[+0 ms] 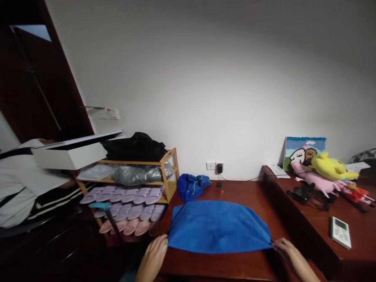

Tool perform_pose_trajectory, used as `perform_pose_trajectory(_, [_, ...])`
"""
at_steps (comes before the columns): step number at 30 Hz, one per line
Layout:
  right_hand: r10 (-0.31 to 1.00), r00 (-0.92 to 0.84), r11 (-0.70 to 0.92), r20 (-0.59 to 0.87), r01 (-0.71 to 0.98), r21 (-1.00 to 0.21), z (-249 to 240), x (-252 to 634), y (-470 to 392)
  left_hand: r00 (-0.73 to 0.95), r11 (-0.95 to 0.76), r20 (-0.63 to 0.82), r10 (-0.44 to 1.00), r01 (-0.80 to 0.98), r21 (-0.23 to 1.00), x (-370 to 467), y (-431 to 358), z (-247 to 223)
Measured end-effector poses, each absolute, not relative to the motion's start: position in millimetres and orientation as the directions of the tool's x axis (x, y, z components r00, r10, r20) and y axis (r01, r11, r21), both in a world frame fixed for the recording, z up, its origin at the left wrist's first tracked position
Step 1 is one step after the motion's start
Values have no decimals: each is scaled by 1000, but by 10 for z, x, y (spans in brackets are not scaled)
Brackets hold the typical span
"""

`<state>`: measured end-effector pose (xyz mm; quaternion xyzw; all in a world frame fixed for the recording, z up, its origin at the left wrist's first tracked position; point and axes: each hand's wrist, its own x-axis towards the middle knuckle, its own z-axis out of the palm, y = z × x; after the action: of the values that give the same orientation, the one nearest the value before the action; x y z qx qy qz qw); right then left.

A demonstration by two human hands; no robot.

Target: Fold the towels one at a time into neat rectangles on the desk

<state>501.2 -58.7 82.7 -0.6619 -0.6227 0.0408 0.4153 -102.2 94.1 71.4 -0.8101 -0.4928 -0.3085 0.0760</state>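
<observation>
A blue cloth bag [220, 227] is stretched wide over the reddish-brown table [237, 266]. My left hand [153, 254] pinches its near left corner. At the near right corner, by a dark cord, the fingers of my right hand [287, 250] are closed on the fabric. The cloth spans the gap between both hands, and its near edge sags slightly. Behind it, close to the wall, lies a crumpled darker blue bundle [192, 187] with a green cord.
A shoe rack [167, 172] with several slippers and a black bag [135, 148] stands left. A seated person [17, 184] is beyond it. The raised right surface [362, 246] holds plush toys [331, 166], cables and a white calculator-like device [340, 232]. A black plug [219, 168] sits in the wall.
</observation>
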Motion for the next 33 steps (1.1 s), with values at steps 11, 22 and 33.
perform_pose_trajectory(11, [898,222,169,381,625,-762,-72,5164,-820,159,-404,513,844,816,412,-1122,800,-35])
perform_pose_trajectory(22, [839,305,17,451,813,-581,-82,5260,-822,204,-370,562,802,908,198,-1306,979,138])
perform_pose_trajectory(33, [915,384,-194,128,693,-695,179,5703,-493,239,-354,459,856,918,182,-1488,1259,153])
